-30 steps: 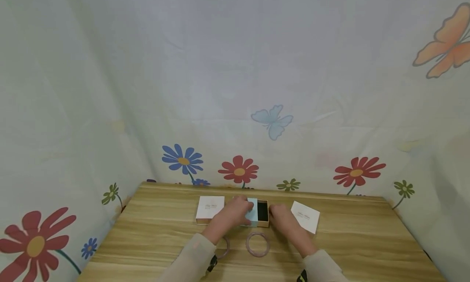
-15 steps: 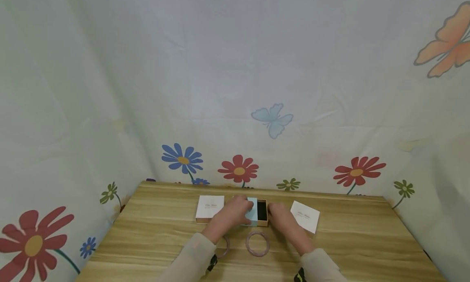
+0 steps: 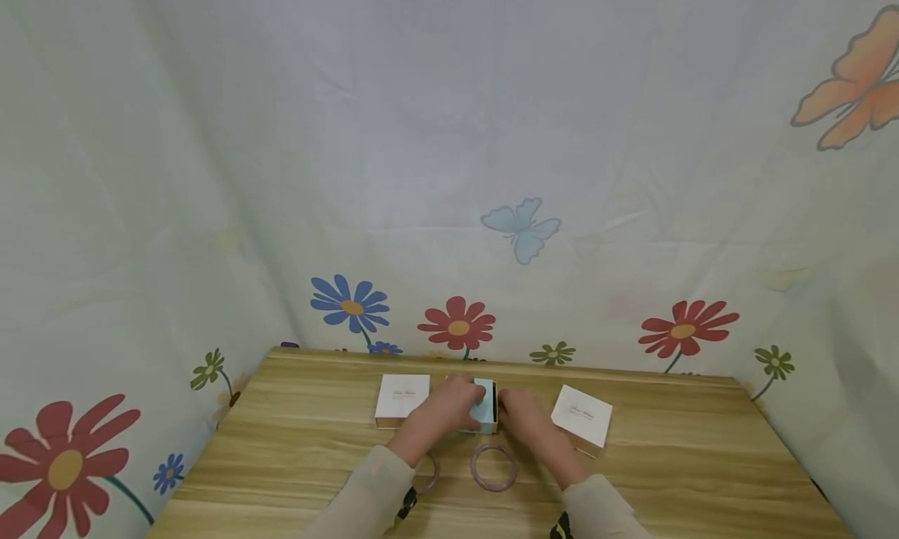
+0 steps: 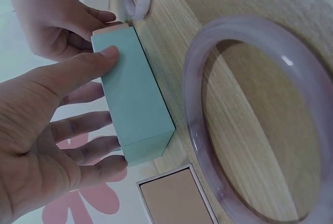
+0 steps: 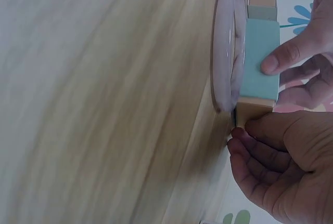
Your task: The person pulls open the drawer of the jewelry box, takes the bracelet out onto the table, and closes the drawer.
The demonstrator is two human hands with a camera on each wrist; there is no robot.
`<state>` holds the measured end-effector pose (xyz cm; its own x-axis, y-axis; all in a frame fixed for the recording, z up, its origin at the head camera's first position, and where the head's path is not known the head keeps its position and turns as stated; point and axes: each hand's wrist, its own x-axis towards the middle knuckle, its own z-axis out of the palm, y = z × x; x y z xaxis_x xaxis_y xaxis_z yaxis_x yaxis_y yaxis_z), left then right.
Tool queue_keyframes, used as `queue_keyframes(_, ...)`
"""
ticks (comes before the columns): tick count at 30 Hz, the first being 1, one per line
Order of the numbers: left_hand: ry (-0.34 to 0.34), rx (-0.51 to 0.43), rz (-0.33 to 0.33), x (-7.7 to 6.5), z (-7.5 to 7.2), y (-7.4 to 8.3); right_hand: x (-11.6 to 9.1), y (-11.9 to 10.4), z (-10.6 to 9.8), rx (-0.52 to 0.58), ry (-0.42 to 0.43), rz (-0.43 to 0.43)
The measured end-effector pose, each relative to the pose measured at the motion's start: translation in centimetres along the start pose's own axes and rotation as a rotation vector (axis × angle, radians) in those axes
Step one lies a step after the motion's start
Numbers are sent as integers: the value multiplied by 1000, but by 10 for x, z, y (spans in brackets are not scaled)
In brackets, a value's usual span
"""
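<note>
A pale teal sliding box [image 3: 483, 405] lies on the table near the back, its drawer [image 5: 253, 108] almost wholly inside the sleeve. My left hand [image 3: 449, 405] grips the sleeve, thumb on the near side and fingers on the far side in the left wrist view. At the box's right end, my right hand [image 3: 530, 420] has thumb and curled fingers on the protruding drawer end. Just in front of the box lies a pale purple bangle [image 3: 493, 489]. Partly hidden under my left wrist is a second bangle [image 3: 436, 470].
White lidded boxes with gold lettering flank the teal one: a left white box [image 3: 403, 398] and a right white box [image 3: 583, 416], the latter turned at an angle. A flowered curtain [image 3: 421, 172] hangs behind the wooden table [image 3: 674, 461].
My right hand has moved left, and the drawer has slid into the teal sleeve, covering most of its dark interior. My left hand stays in place on the sleeve.
</note>
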<state>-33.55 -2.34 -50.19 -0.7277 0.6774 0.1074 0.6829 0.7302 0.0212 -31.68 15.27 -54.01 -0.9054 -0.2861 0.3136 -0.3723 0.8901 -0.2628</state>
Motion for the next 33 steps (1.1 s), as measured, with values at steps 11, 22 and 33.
queue_keyframes(11,-21,-16,-18,2,2,-1,2,-6,0,42,-32,3)
queue_keyframes(22,-21,-6,-30,1,6,-2,1,-9,0,47,-54,4)
queue_keyframes(33,-13,-22,17,3,1,-2,4,-7,-1,69,-65,-8)
